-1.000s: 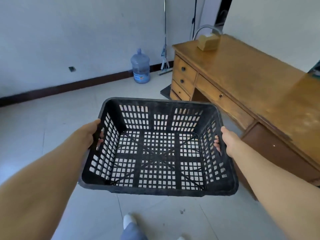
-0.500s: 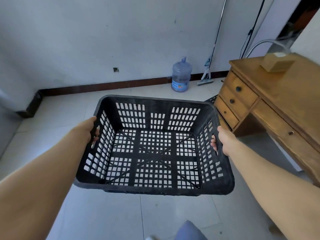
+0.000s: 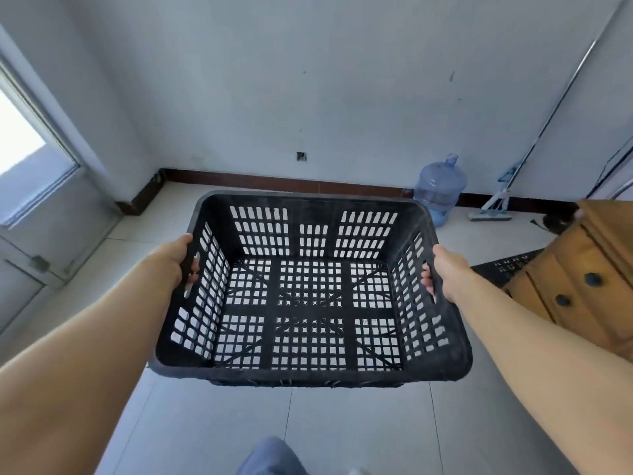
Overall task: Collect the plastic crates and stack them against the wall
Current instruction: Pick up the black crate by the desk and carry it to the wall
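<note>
A black plastic crate (image 3: 310,293) with slotted walls and a grid floor is held in the air above the tiled floor (image 3: 359,433), level and open side up, facing a pale wall (image 3: 308,80). The left hand (image 3: 174,257) grips the crate's left wall, its fingers curled through the handle slot. The right hand (image 3: 442,269) grips the right wall the same way, fingertips showing inside the rim. A blue water jug (image 3: 440,186) stands on the floor against the wall, with a mop (image 3: 493,209) leaning just beside it. A wooden desk (image 3: 582,286) with drawers stands to the right, and another black crate (image 3: 503,267) lies on the floor beside it.
</note>
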Motion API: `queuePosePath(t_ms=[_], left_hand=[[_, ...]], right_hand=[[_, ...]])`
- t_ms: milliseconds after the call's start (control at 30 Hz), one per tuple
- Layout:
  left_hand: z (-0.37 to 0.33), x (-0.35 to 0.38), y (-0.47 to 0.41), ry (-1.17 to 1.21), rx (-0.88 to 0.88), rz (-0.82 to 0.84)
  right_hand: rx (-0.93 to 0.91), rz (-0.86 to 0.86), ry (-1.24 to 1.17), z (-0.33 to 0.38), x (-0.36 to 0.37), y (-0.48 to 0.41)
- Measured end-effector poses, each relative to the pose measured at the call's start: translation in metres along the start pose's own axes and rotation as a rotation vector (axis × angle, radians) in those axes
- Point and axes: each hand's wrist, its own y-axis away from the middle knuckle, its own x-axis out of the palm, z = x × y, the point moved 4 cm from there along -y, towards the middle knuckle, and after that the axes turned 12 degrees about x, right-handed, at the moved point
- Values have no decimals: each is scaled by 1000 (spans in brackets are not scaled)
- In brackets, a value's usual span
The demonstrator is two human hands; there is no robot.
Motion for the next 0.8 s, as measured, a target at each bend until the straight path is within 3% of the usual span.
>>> queuePosePath(t_ms=[367,800], left_hand=[[-99,-10,-179,27,-17,-55],[-224,55,-380,-4,-35,-37]], right_hand=[[-5,10,28,141,149,-74],[65,1,8,305,251,-193]])
